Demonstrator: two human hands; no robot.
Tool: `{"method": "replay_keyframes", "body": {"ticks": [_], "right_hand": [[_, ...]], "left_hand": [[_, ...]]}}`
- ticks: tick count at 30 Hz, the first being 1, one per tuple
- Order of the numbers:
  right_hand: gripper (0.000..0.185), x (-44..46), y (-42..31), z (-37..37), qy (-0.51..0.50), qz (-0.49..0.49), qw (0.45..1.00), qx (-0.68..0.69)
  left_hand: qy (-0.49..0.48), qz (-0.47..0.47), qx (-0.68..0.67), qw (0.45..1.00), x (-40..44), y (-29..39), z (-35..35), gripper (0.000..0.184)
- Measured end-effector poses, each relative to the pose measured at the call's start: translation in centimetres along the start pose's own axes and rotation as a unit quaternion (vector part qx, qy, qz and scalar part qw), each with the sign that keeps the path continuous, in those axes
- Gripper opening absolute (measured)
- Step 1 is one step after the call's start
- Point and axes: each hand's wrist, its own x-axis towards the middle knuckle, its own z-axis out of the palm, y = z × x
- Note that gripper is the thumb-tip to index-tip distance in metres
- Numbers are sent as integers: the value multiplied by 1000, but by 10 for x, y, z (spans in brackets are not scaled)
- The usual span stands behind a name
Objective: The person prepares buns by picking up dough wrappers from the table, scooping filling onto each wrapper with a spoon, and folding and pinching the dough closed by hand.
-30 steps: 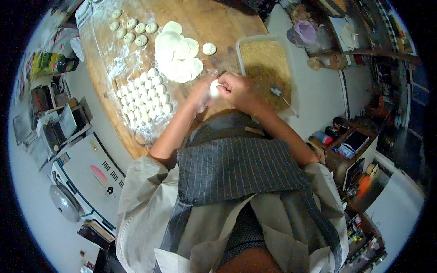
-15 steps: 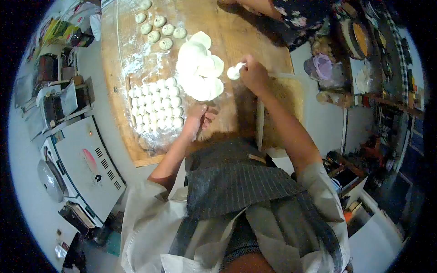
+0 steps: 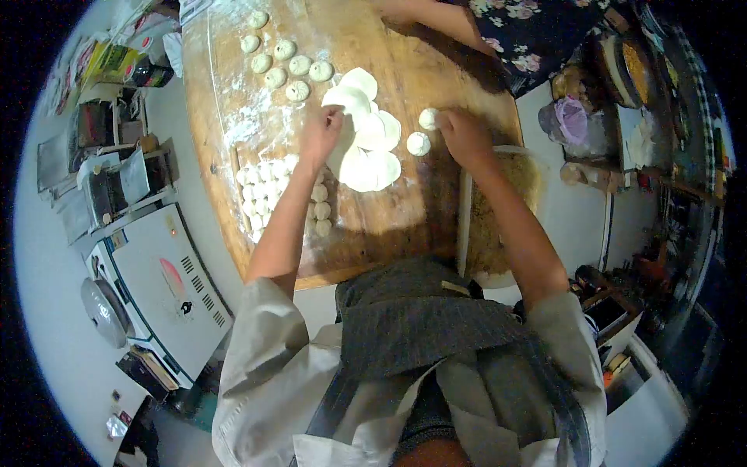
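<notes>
My left hand [image 3: 320, 134] is at the left edge of a pile of flat round dough wrappers [image 3: 375, 132], its fingers pinched on the edge of one wrapper. My right hand [image 3: 465, 138] is closed beside a round filled bun [image 3: 428, 118], its fingertips touching the bun's right side. Just below that bun sits a second filled bun [image 3: 418, 144]. Rows of small white dough pieces [image 3: 264, 187] lie partly behind my left forearm. Several filled buns [image 3: 299, 65] stand on the floured wood beyond my left hand.
The wooden table [image 3: 373, 233] spans the view's middle. A tray of filling [image 3: 498, 210] lies under my right forearm. Another person's arm [image 3: 443, 22] reaches over the far edge. A white appliance [image 3: 167, 288] stands left, loaded shelves [image 3: 599, 117] right.
My left hand has moved away from me to the wrappers. My right hand has brought a bun down to the table beside another one. The camera view has shifted too.
</notes>
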Motion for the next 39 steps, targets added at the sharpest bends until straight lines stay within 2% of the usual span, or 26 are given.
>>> {"method": "replay_keyframes", "body": {"ticks": [1,2,3,4,6,7,9,11,12,14,15,16,18,19,20,21,22,23,24,26,27,29,30,31,35,39], "right_hand": [[30,-16,1,-4,3,3,1000,-1],[29,-36,7,-8,59,32,997,46],[29,-56,15,-12,116,60,987,93],[28,-78,23,-17,118,117,975,150],[30,-121,18,-47,97,209,957,175],[32,-142,8,-70,75,244,956,144],[30,-190,22,-74,109,287,940,146],[29,-227,24,-88,84,329,932,126],[28,-244,26,-96,52,366,923,107],[26,-285,44,-89,84,360,926,74],[24,-302,51,-82,105,349,930,41],[24,-315,53,-79,110,353,928,41],[22,-335,58,-73,74,221,963,-138],[22,-342,62,-68,78,223,962,-137],[22,-349,65,-63,38,204,966,-157],[23,-355,68,-57,-3,182,967,-176],[23,-360,73,-49,0,181,968,-176],[21,-364,77,-40,-13,181,967,-176],[19,-367,79,-36,-27,181,967,-177],[17,-366,74,-38,9,170,976,-137],[16,-367,73,-39,41,160,981,-101],[19,-373,93,-27,-2,131,977,-168],[19,-367,84,-38,-59,172,974,-137],[19,-360,75,-50,-110,208,966,-106],[20,-363,93,-50,-84,188,974,-93],[21,-341,107,-74,-125,120,983,-59]], "left_hand": [[50,51,38,997,14,-13,8,38],[48,54,38,997,20,-10,9,38],[53,34,134,989,26,-6,10,38],[57,14,228,972,30,-2,12,38],[63,35,231,970,34,-8,22,38],[60,7,246,967,36,-7,27,39],[54,-14,260,964,38,-1,30,40],[43,-129,171,976,40,7,25,41],[40,-120,170,977,43,6,26,41],[82,-136,116,981,47,5,35,42],[123,-58,153,979,32,31,33,34],[120,-52,153,980,22,52,31,34],[77,-11,52,996,5,83,30,25],[103,19,-72,992,-10,93,34,16],[102,22,-71,992,-23,95,35,16],[51,-61,-304,949,-34,91,37,14],[-4,-139,-517,845,-42,82,43,13],[-26,-180,-611,771,-52,71,53,20],[-88,-213,-642,731,-75,92,47,32],[-96,-228,-696,674,-115,109,48,39],[-111,-229,-711,656,-130,103,56,40],[-131,-247,-721,634,-155,95,70,40],[-146,-255,-731,616,-174,90,78,40],[-180,-265,-760,566,-188,90,86,41],[-100,-318,-760,558,-244,99,124,40],[-62,-295,-789,535,-295,133,151,40]]}}
